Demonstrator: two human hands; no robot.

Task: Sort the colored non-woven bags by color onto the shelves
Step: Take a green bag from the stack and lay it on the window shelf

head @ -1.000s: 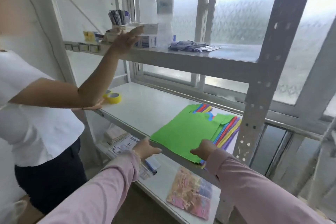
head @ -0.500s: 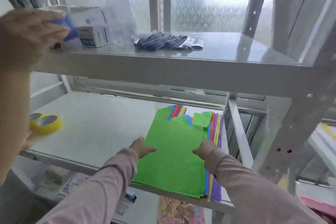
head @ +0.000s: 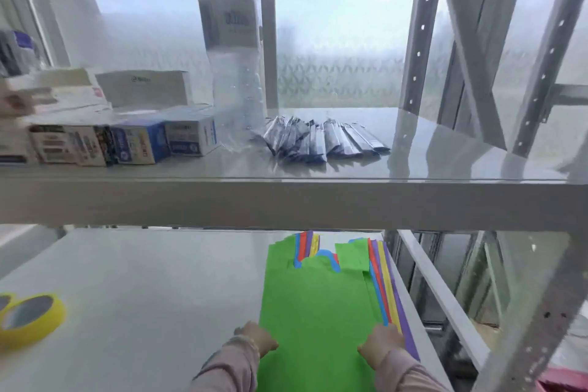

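One stack of non-woven bags (head: 388, 294), nothing sorted yet; every colour left to separate. Lies flat on lower shelf (head: 143, 280), 5 o'clock of view. Green bag (head: 315, 305) on top; blue, red, yellow, purple edges fanned at its 3 o'clock. Left hand (head: 256, 340) and right hand (head: 381, 344) on near corners, fingers curled; pinching or pressing, cannot tell

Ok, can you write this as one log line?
left hand: touching green bag | right hand: touching green bag | bag stack: unsorted, lower shelf

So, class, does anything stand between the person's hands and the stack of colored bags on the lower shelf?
Nothing visible does. The left hand and right hand touch the green bag on top; the yellow tape lies well off to the left.
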